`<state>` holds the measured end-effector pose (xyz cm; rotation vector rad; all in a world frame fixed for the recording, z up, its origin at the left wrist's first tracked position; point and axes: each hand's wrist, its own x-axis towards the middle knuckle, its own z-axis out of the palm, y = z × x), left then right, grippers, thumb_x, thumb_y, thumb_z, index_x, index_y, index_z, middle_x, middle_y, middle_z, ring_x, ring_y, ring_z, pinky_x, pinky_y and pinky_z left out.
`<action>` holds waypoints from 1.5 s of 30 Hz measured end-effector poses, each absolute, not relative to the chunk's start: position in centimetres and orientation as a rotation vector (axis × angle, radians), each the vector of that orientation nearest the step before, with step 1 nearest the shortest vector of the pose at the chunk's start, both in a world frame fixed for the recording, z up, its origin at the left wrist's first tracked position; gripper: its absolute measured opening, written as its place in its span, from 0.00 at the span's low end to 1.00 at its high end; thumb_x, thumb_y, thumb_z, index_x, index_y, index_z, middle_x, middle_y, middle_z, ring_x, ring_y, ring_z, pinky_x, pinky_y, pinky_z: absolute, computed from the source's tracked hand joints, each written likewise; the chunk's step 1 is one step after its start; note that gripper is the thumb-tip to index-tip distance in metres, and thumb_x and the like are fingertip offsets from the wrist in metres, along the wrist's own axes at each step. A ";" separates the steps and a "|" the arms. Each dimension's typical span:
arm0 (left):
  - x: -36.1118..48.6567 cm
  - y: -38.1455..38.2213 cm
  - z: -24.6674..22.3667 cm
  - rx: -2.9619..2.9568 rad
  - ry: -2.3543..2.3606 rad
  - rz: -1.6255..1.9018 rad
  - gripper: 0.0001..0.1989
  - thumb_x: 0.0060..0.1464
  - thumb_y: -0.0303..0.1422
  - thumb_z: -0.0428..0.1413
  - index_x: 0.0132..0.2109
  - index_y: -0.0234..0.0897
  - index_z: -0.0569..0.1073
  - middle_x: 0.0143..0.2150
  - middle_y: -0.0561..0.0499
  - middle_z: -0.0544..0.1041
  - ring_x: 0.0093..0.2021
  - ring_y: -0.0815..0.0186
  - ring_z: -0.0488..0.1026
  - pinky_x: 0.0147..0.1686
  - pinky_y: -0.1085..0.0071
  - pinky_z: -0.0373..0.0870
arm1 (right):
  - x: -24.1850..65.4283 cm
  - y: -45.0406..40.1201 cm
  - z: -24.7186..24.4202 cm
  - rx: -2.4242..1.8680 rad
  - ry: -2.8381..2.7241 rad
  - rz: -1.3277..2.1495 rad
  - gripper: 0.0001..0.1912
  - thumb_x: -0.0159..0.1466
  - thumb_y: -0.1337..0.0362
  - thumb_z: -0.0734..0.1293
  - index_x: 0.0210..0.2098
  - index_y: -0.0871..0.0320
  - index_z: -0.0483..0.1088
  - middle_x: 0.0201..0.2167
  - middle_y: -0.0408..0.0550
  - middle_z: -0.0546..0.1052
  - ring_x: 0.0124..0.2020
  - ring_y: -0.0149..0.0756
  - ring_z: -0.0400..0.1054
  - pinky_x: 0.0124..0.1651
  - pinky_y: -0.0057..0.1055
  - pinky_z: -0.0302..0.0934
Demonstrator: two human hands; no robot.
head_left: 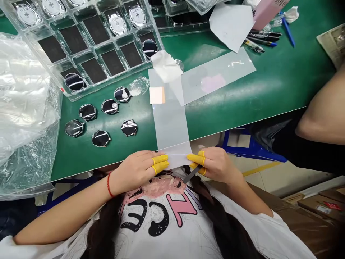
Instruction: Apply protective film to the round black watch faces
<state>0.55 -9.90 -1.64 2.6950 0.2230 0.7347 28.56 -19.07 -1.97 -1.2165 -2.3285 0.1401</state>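
My left hand [137, 167] and my right hand [215, 164] wear yellow finger cots. Both pinch the near end of a long translucent film strip [169, 118] at the green table's front edge [107, 158]. My right hand also holds a slim metal tool [192, 173], possibly tweezers, whose tip is hidden in my fingers. The strip's far end crosses a second film sheet [217, 77] and has a white tape piece [165, 66] on it. Several round black glossy discs [87, 112] lie on the mat left of the strip.
A clear plastic tray [94, 46] holds more discs and dark pads at the back left. A crumpled plastic bag [24, 108] spreads over the left. Pens [260, 40] and a pink box [265, 12] sit back right. A co-worker's arm [323, 111] intrudes at right.
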 end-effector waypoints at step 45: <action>-2.4 -6.5 -1.7 2.556 1.060 0.428 0.32 0.58 0.28 0.59 0.65 0.27 0.57 0.50 0.39 0.76 0.50 0.51 0.70 0.51 0.51 0.73 | 30.1 1.3 -4.8 -1.488 -2.171 -0.143 0.15 0.68 0.51 0.68 0.45 0.56 0.75 0.40 0.55 0.73 0.44 0.47 0.64 0.46 0.46 0.60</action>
